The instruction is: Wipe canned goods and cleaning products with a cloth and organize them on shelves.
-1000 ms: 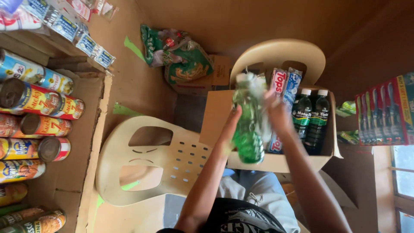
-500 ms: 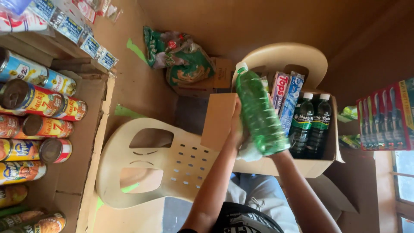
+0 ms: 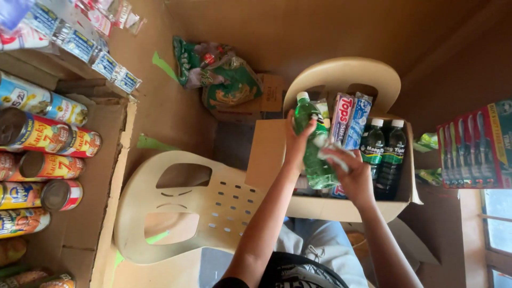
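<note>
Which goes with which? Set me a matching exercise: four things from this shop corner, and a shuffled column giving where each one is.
Things:
1. green bottle
2. two dark bottles
3. tins
4. green snack bags

Places:
A. lying on their sides on the cardboard shelf at the left
B. standing side by side at the right end of the cardboard box
C. held between the left hand and the right hand over the box
D. piled on the floor in the corner, beyond the plastic chairs

Pairs: 1-C, 2-B, 3-A, 4-D
</note>
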